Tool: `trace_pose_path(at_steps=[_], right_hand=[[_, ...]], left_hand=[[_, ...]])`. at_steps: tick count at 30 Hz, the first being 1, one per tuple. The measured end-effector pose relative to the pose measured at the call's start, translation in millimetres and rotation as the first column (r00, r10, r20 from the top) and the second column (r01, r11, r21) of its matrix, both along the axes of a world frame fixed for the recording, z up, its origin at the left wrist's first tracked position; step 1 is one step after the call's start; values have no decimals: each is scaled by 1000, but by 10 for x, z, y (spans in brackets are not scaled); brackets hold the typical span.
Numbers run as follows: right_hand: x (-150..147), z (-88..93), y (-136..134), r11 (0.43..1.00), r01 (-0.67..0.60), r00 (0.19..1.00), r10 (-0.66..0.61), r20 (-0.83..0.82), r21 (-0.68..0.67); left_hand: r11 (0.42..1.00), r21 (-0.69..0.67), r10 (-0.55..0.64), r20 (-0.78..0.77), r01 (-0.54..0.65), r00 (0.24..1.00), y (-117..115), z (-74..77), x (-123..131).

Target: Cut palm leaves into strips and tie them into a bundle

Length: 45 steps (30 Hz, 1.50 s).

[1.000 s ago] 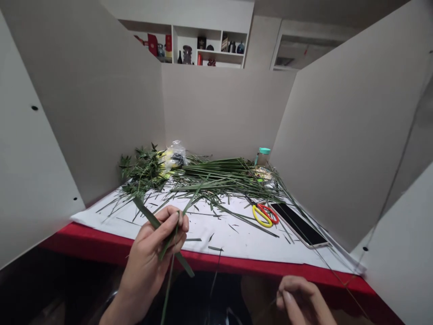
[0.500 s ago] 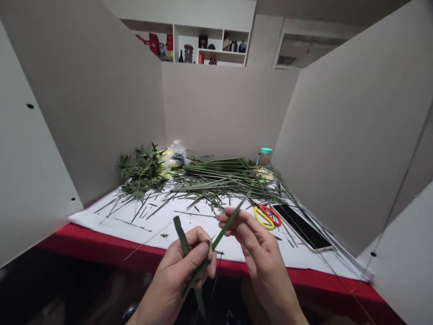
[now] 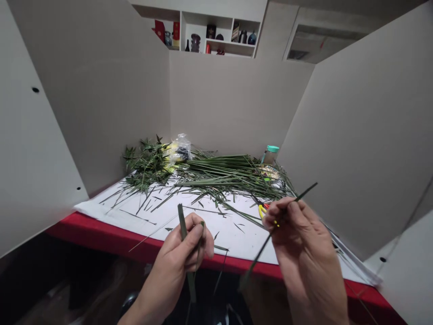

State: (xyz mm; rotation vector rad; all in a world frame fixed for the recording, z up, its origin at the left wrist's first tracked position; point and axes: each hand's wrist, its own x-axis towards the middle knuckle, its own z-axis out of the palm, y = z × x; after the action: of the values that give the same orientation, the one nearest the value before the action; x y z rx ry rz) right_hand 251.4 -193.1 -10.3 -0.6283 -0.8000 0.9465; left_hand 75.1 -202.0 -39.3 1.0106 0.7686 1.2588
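My left hand (image 3: 179, 257) is shut on a flat green leaf strip (image 3: 182, 224), which stands up past the fingers and hangs below them. My right hand (image 3: 299, 239) pinches a thin, dark green leaf strip (image 3: 260, 248) that runs diagonally across the palm, its far end sticking out beyond the fingertips. The two hands are apart, above the front of a white sheet (image 3: 111, 212). Yellow-and-red scissors (image 3: 263, 209) lie mostly hidden behind my right hand.
A long bundle of green leaves (image 3: 219, 171) and leafy sprigs (image 3: 147, 164) lie at the back of the sheet, with scattered clippings. A plastic bag (image 3: 179, 150) and a teal-lidded jar (image 3: 270, 155) stand behind. Pale partition boards (image 3: 237, 99) surround the red table (image 3: 101, 230).
My right hand has moved right and away from my left, taking a thin strip with it. It now covers the phone and most of the scissors. The view has tilted slightly.
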Motion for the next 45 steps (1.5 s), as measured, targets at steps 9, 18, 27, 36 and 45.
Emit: trace_pose_path(at_steps=[9, 18, 27, 36, 45], right_hand=[[-412, -309, -198, 886, -372, 826, 452, 338, -276], [-509, -261, -387, 883, -360, 836, 449, 316, -301], [-495, -392, -388, 983, -155, 779, 184, 600, -101], [-587, -493, -369, 989, 111, 717, -150, 680, 101], [-708, -484, -438, 977, 162, 813, -54, 580, -136]], left_hand=[[998, -57, 37, 56, -34, 998, -1, -71, 10], [976, 43, 216, -25, -215, 976, -53, -40, 23], [916, 188, 386, -163, -355, 908, -72, -48, 12], [872, 234, 470, -149, -431, 870, -103, -29, 69], [897, 184, 432, -171, -402, 886, -127, -40, 107]])
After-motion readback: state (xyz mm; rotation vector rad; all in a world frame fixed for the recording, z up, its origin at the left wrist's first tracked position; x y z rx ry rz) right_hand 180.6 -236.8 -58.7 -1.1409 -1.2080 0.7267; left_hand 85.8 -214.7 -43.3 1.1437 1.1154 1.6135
